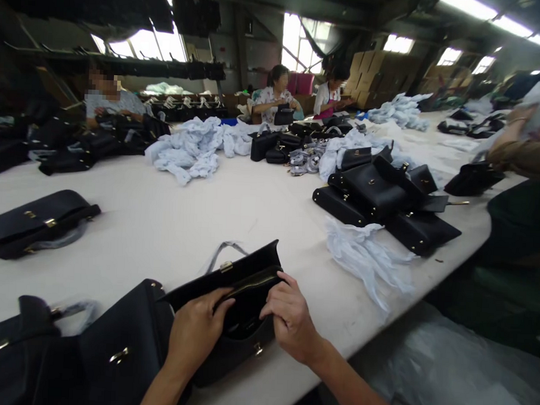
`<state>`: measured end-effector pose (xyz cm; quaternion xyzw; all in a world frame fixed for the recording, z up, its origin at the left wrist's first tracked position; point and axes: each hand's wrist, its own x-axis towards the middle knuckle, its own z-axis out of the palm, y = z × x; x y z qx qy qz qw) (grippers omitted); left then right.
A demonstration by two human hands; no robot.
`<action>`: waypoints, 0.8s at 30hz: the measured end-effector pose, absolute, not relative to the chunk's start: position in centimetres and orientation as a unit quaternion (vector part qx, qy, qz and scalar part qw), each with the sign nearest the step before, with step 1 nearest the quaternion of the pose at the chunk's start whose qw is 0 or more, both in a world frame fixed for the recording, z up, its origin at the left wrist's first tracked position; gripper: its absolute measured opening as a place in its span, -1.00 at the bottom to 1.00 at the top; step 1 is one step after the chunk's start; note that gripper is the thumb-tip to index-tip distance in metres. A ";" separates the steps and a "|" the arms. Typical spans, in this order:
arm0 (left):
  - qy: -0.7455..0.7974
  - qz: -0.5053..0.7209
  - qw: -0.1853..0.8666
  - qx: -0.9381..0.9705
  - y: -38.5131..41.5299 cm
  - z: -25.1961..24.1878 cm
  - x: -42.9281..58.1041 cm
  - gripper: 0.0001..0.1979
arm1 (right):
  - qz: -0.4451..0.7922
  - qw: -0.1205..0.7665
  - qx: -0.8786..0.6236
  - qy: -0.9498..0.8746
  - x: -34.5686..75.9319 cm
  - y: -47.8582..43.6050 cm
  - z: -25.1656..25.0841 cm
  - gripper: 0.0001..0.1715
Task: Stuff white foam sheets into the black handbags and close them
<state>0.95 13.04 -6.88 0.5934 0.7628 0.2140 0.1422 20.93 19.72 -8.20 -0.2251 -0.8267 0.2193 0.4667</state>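
Observation:
A black handbag with gold clasps lies open on the white table right in front of me. My left hand grips the near rim of its opening, fingers curled over the edge. My right hand holds the right side of the same opening, with its fingertips tucked inside the bag. The bag's flap is folded back away from me. A pale wrapped strap shows behind the flap.
More black handbags lie at my left and far left, and a pile of them sits at the right. Crumpled pale blue tissue lies nearby. Several people work at the far side, and another person's arm is at right.

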 end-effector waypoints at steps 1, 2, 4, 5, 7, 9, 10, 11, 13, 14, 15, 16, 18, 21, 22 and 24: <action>0.755 0.228 0.139 0.599 13.1 -7.1 0.8 -0.71 | 0.214 0.467 -0.226 -0.828 20.6 19.9 -8.2 -0.61; 0.751 0.238 0.134 0.602 13.2 -7.3 0.7 -0.72 | 0.209 0.469 -0.228 -0.827 20.3 20.0 -8.2 -0.61; 0.748 0.246 0.125 0.603 13.2 -7.5 0.7 -0.73 | 0.203 0.476 -0.231 -0.824 19.9 19.9 -8.6 -0.61; 0.748 0.246 0.121 0.604 13.3 -7.5 0.7 -0.74 | 0.202 0.478 -0.231 -0.823 19.8 19.8 -8.8 -0.61; 0.748 0.246 0.112 0.606 13.3 -7.5 0.8 -0.74 | 0.205 0.478 -0.229 -0.823 20.0 19.7 -9.4 -0.62; 0.749 0.253 0.095 0.605 13.1 -7.3 1.1 -0.75 | 0.210 0.471 -0.221 -0.828 20.5 19.6 -10.0 -0.63; 0.749 0.257 0.086 0.604 13.0 -7.3 1.3 -0.76 | 0.211 0.467 -0.216 -0.831 20.8 19.6 -10.2 -0.63; 0.748 0.264 0.079 0.603 12.9 -7.2 1.4 -0.77 | 0.212 0.463 -0.211 -0.834 21.1 19.6 -10.3 -0.63; 0.743 0.279 0.071 0.604 12.6 -7.1 1.7 -0.79 | 0.211 0.459 -0.204 -0.839 21.7 19.5 -10.4 -0.62; 0.740 0.284 0.070 0.606 12.5 -7.1 1.9 -0.80 | 0.207 0.460 -0.201 -0.840 21.9 19.5 -10.3 -0.62; 0.737 0.288 0.070 0.607 12.3 -7.0 2.1 -0.81 | 0.202 0.462 -0.199 -0.840 22.0 19.4 -10.3 -0.62; 0.735 0.291 0.068 0.608 12.1 -7.0 2.2 -0.81 | 0.196 0.464 -0.198 -0.841 22.2 19.3 -10.2 -0.62; 0.732 0.293 0.067 0.612 11.8 -7.0 2.5 -0.82 | 0.183 0.466 -0.201 -0.842 22.3 19.0 -10.0 -0.62; 0.726 0.295 0.064 0.618 11.2 -6.9 2.9 -0.83 | 0.169 0.462 -0.214 -0.844 22.6 18.4 -9.9 -0.61; 0.725 0.294 0.064 0.620 11.0 -6.9 2.9 -0.83 | 0.166 0.460 -0.215 -0.845 22.8 18.2 -10.0 -0.60; 0.726 0.283 0.065 0.624 10.7 -6.8 3.0 -0.83 | 0.160 0.458 -0.216 -0.848 23.1 18.0 -10.1 -0.60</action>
